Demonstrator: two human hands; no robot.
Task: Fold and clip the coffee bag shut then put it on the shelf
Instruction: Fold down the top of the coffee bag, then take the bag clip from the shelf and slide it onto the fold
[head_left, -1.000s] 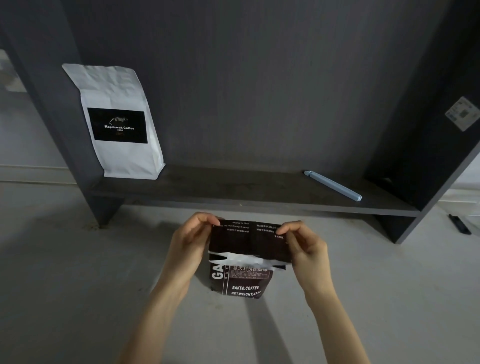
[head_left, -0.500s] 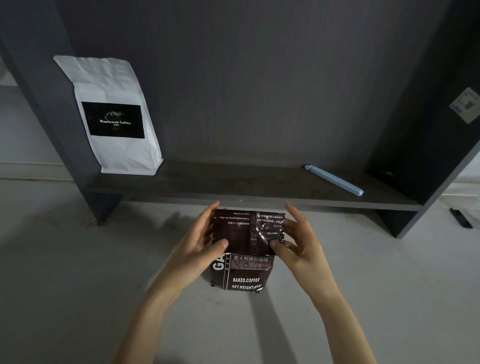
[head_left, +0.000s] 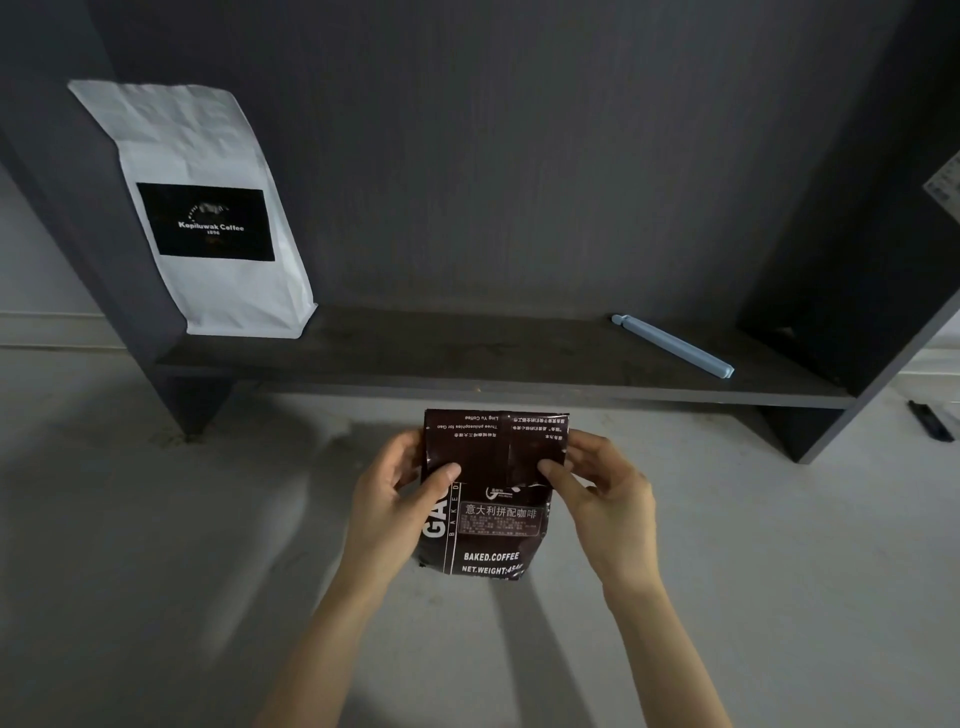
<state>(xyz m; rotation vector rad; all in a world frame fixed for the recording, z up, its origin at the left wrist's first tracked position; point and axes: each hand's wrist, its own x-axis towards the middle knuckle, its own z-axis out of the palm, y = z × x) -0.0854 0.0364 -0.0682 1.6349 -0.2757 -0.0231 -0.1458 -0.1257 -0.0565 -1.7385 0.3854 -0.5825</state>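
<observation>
A dark brown coffee bag (head_left: 491, 525) with white print stands on the grey floor in front of the shelf. Its top flap is folded down toward me, showing upside-down text. My left hand (head_left: 397, 499) grips the bag's left side, thumb pressing the flap's lower edge. My right hand (head_left: 602, 499) holds the right side, thumb on the flap as well. A long light-blue bag clip (head_left: 672, 345) lies on the dark shelf board (head_left: 467, 364) at the right, apart from both hands.
A white coffee bag (head_left: 208, 208) with a black label stands at the shelf's left end against the side panel. The shelf's right side panel (head_left: 857, 291) rises at the right. A small dark object (head_left: 930, 421) lies on the floor far right.
The flap has been folded further down over the bag's front. Both thumbs moved from pinching the top corners to pressing the flap flat.
</observation>
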